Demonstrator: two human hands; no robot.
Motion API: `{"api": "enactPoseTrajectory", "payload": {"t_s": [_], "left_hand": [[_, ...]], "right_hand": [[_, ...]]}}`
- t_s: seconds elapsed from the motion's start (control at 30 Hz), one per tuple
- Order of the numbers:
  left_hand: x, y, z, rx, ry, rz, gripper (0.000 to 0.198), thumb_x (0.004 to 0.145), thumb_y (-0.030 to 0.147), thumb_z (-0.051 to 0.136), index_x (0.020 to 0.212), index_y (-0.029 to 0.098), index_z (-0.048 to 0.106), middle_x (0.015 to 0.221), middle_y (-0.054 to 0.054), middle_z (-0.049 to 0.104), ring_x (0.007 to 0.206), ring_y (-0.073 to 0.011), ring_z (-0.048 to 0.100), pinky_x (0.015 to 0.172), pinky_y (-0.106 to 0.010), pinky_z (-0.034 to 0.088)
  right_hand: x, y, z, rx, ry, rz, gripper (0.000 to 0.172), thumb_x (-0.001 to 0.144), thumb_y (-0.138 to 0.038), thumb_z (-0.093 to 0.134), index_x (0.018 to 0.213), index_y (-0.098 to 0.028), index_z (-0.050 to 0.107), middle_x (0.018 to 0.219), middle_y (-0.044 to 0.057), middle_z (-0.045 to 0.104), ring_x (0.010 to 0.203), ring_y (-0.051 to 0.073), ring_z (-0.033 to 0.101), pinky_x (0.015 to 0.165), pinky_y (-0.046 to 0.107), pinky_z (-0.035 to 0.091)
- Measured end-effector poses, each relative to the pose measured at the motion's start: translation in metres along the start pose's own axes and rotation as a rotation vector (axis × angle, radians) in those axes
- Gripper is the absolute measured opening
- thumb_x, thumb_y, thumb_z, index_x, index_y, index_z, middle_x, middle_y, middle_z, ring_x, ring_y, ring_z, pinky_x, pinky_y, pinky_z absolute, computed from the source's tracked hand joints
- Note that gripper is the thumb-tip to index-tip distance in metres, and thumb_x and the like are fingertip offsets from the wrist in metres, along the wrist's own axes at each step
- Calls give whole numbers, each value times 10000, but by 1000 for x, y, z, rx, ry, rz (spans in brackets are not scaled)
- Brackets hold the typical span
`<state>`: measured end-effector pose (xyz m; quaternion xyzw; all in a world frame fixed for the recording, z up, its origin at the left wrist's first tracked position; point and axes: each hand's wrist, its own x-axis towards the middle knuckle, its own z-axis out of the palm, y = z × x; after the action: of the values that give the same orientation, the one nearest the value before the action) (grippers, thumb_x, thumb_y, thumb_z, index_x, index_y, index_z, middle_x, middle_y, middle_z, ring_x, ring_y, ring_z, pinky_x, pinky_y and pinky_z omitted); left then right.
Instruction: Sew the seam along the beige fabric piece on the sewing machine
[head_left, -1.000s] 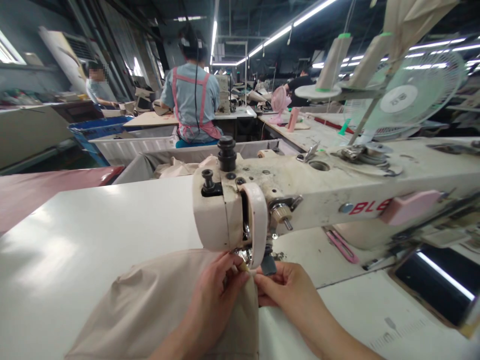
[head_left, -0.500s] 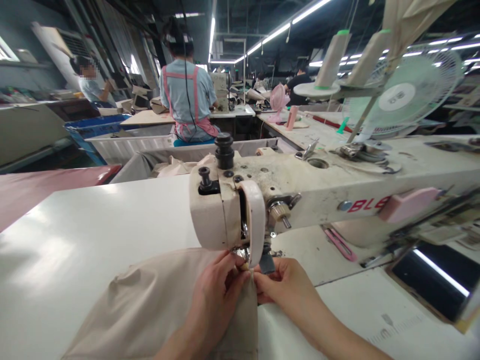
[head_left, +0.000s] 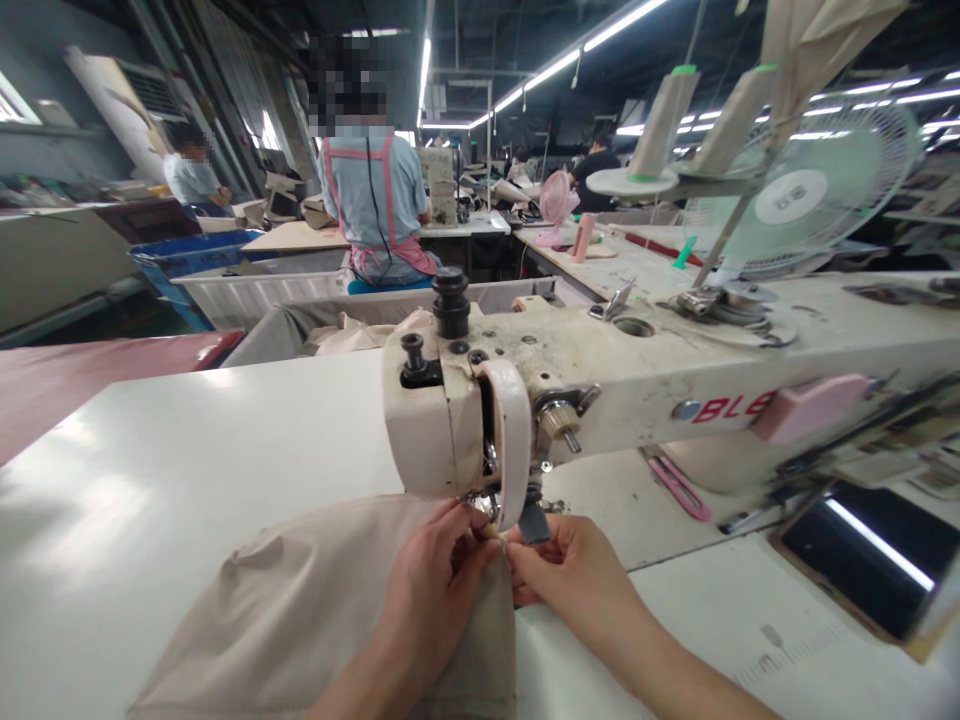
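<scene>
A cream sewing machine (head_left: 570, 390) stands on a white table (head_left: 187, 450); its head hangs over a piece of beige fabric (head_left: 300, 620). My left hand (head_left: 435, 590) lies on the fabric and pinches its edge just below the machine's needle area. My right hand (head_left: 574, 575) meets it fingertip to fingertip, pinching the same fabric edge beside the presser foot (head_left: 532, 520). The needle itself is hidden behind the machine's face plate and my fingers.
Thread cones (head_left: 667, 125) and a green fan (head_left: 817, 190) stand behind the machine arm. A dark control panel (head_left: 862, 565) sits at the right. A person in a blue shirt with pink apron straps (head_left: 379, 205) sits ahead; other workers are farther back. Bins with cloth (head_left: 330, 320) are beyond the table.
My hands stay pinched on the fabric edge under the machine head, almost unmoved. The view shifted slightly. The person ahead shifted a little.
</scene>
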<state>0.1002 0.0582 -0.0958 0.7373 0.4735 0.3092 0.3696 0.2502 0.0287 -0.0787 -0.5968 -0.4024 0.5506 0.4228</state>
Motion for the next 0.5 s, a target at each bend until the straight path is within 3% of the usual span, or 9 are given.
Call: {"api": "enactPoseTrajectory", "payload": {"t_s": [0.17,0.3,0.5], "left_hand": [[-2,5,-10,87,28,47,105,863,204,505,788,176,573,736,-12,564,594,-142,517,543,-224,387],[0,2,-21,172,-81,75,106,864,174,496,780,187,559,740,-7,598,684,-157,545,633,-238,392],[7,-3,-28,99,-232,13,103,863,260,496,854,190,571,661,36,530,593,-131,476,566,-224,345]], "right_hand": [[0,0,1,11,-5,13,160,650,-319,664,677,-162,667,600,4,695,585,202,688,556,298,598],[0,1,1,13,-12,20,174,656,-341,630,685,-170,640,577,-15,683,558,189,686,527,275,590],[0,0,2,-24,-3,29,190,655,-350,616,705,-166,622,558,-15,673,513,169,669,485,244,563]]}}
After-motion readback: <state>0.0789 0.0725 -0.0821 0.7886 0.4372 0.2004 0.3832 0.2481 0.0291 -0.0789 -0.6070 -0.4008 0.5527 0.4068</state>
